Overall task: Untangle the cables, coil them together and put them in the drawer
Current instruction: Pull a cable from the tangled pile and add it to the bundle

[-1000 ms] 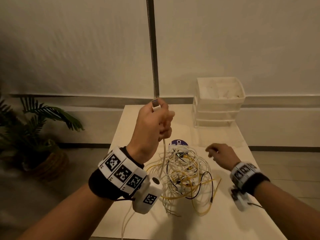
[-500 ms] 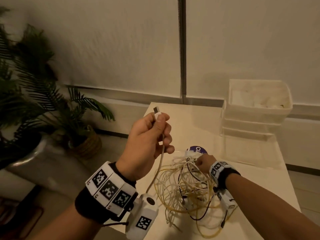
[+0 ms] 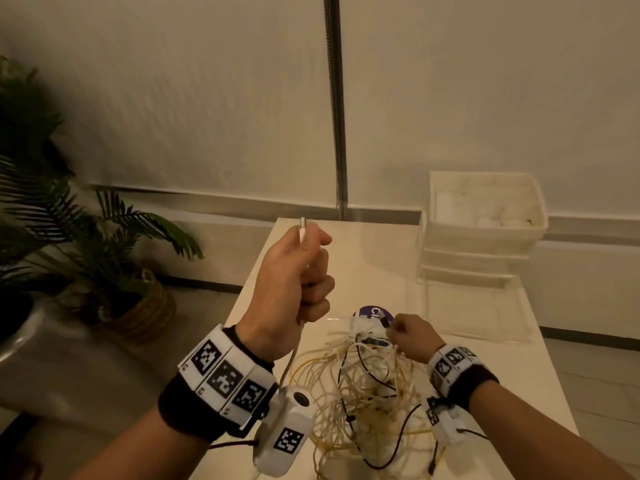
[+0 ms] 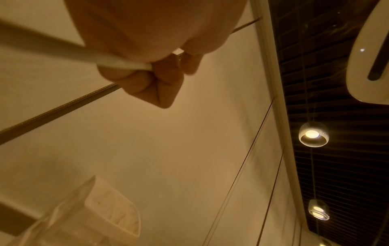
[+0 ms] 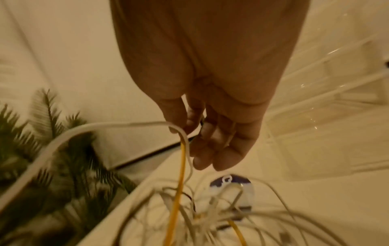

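A tangle of white, yellow and black cables (image 3: pixel 370 393) lies on the white table (image 3: pixel 519 382). My left hand (image 3: pixel 298 271) is raised above the table's left side and grips a white cable (image 4: pixel 63 51); its metal plug (image 3: pixel 303 226) sticks up past the thumb and the cord hangs down into the tangle. My right hand (image 3: pixel 410 336) is at the top of the tangle, where its fingers (image 5: pixel 202 149) pinch a dark cable end, with white and yellow strands (image 5: pixel 181 166) draped over them. The drawer unit (image 3: pixel 481 226) stands at the table's far right, its top drawer open.
A purple round sticker (image 3: pixel 374 311) lies on the table just beyond the tangle. A clear plastic tray (image 3: pixel 478 310) lies in front of the drawer unit. A potted palm (image 3: pixel 104 258) stands on the floor to the left. A dark pole (image 3: pixel 334 105) runs up the wall.
My right hand moved left from the table's right side onto the top of the tangle and took hold there. My left hand keeps the plug raised. The view swung left, then back.
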